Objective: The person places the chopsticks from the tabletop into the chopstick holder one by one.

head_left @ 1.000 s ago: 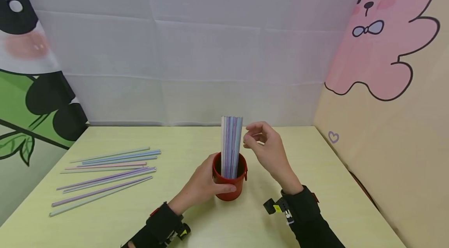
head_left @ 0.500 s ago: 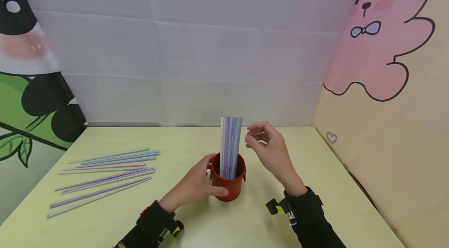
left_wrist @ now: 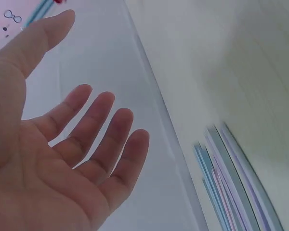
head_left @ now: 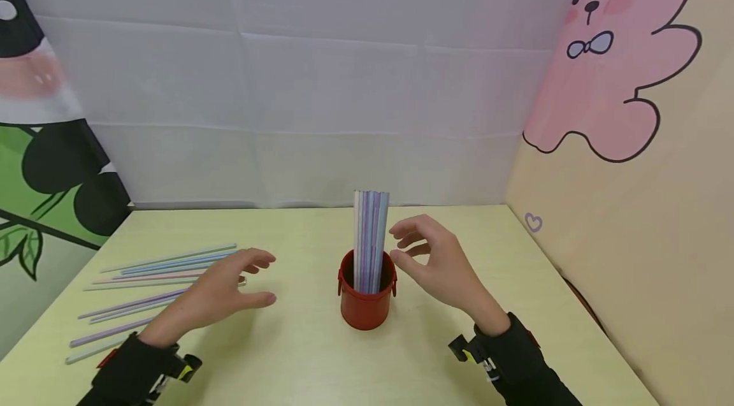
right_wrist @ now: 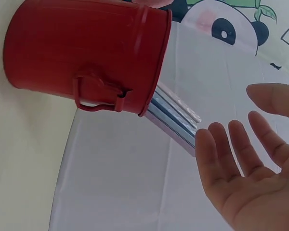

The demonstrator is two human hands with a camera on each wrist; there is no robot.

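In my head view, the left hand [head_left: 229,286] and black cuff [head_left: 134,364] conceal several right ends of the loose sticks [head_left: 166,264] near the tabletop's [head_left: 309,361] left edge; I cannot count them. The front wall of the red bucket [head_left: 365,311] hides the upright bundle's [head_left: 371,240] lower ends. My left wrist view crops the loose sticks, blurred.

Pale yellow worktop [head_left: 309,368]; red bucket [head_left: 365,311] upright near the middle, loose pastel straws [head_left: 143,283] lying spread at left.
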